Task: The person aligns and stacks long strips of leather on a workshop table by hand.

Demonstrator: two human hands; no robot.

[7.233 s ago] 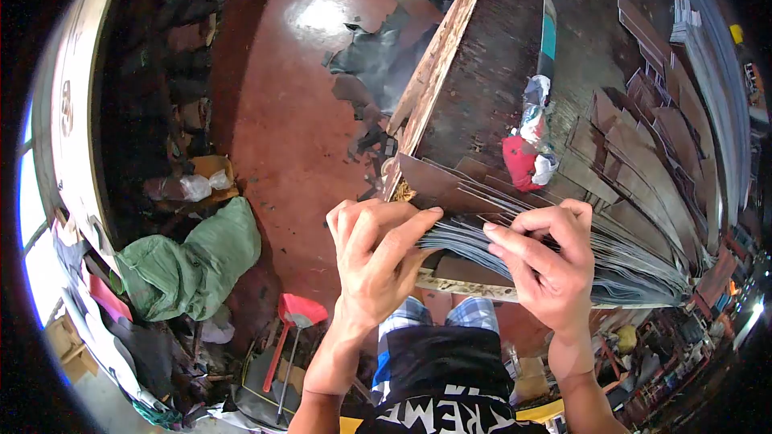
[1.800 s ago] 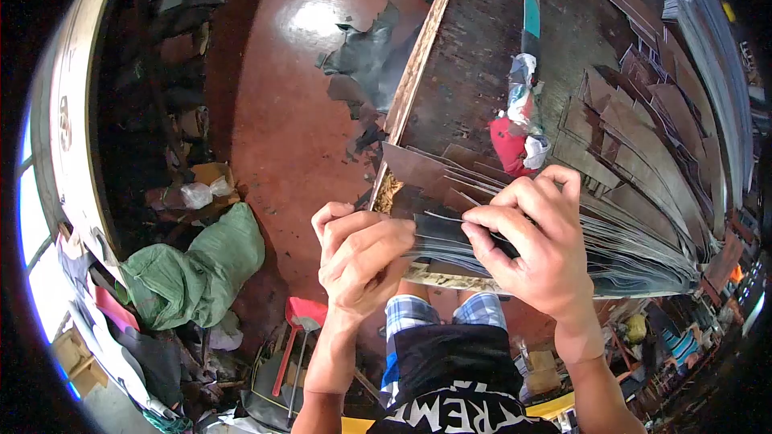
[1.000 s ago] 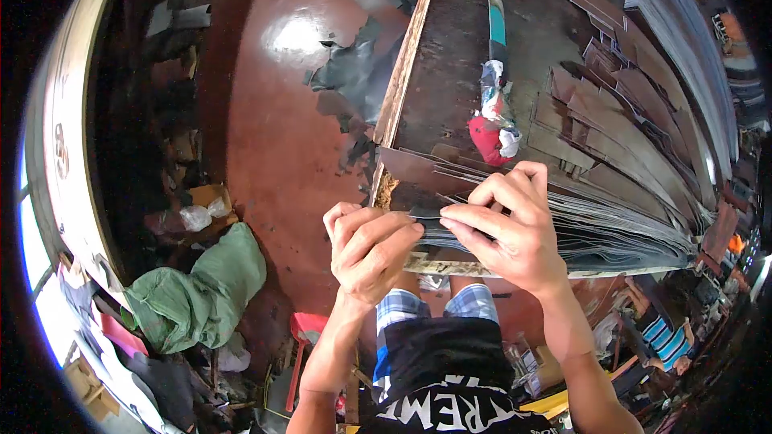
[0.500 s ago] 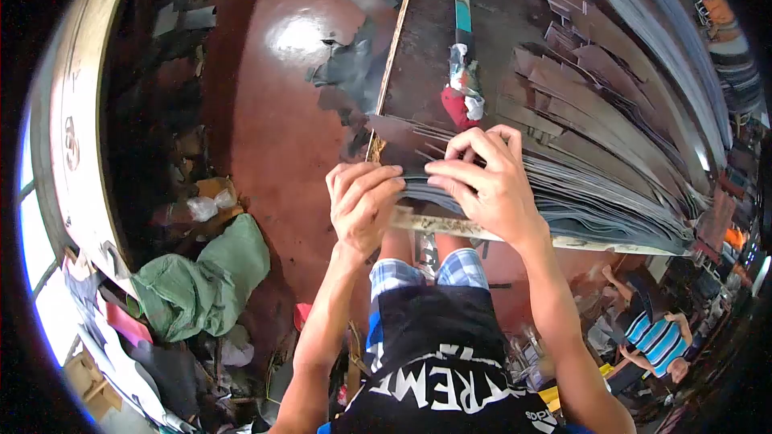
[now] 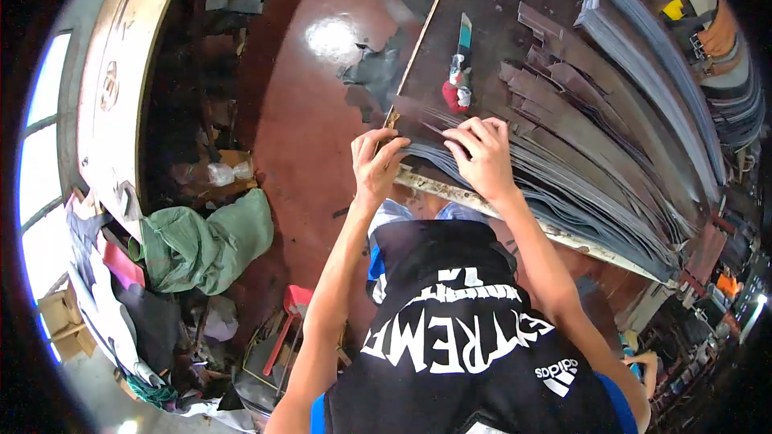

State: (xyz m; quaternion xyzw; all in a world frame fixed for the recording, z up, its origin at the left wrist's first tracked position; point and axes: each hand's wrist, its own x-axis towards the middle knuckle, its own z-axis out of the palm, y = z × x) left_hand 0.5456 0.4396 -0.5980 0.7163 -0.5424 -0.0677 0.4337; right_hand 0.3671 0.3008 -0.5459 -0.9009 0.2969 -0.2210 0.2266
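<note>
At the near corner of a dark table, a thick stack of long grey strips fans out to the right. My left hand pinches the strips' left end with its fingers pressed together. Just right of it, my right hand is closed, thumb against fingers, at the upper edge of the same stack. A thin dark sheet lies just beyond my fingers. Farther up the table is a knife with a teal blade part and a handle wrapped in white and red material.
More brown strips and grey strips lie on the table at the right. A green sack and a red dustpan are on the floor at the left. Another person's arm shows at the lower right.
My view has shifted and tilted. Both hands appear higher in the picture, still at the strips' end. The other person is now mostly hidden behind my right arm.
</note>
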